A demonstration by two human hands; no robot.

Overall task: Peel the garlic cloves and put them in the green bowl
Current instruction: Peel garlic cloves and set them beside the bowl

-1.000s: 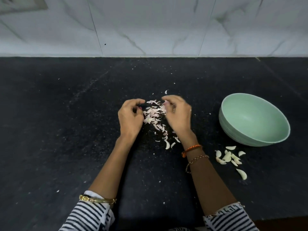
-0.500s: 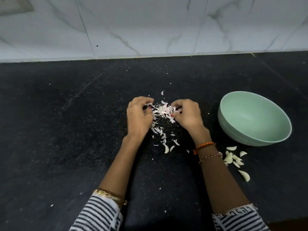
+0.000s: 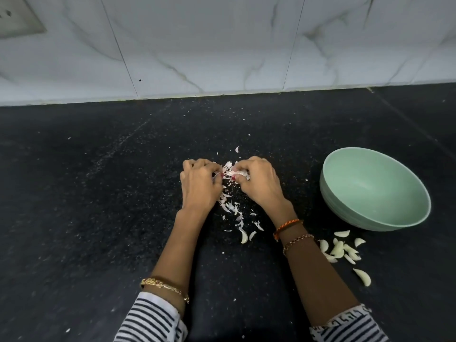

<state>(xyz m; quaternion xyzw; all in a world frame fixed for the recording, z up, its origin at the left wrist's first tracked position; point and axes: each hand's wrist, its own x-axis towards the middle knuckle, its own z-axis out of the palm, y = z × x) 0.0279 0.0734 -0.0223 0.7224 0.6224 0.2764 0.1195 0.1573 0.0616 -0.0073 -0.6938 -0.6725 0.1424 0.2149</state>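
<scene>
Green bowl (image 3: 375, 193), one, two hands pinching skins (image 3: 230, 206)

Views: one, head-worn.
Facing: forward and down, over the black bench (image 3: 98, 218) toward the marble wall (image 3: 222, 45).
Nearness: close, within arm's reach.

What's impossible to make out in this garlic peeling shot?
Head view only:
- What the left hand and right hand pinch: curled fingers and garlic skins hide it.
- Part of the peeled cloves: hidden behind the right forearm.
- Green bowl near inner wall: its rim hides it.
</scene>
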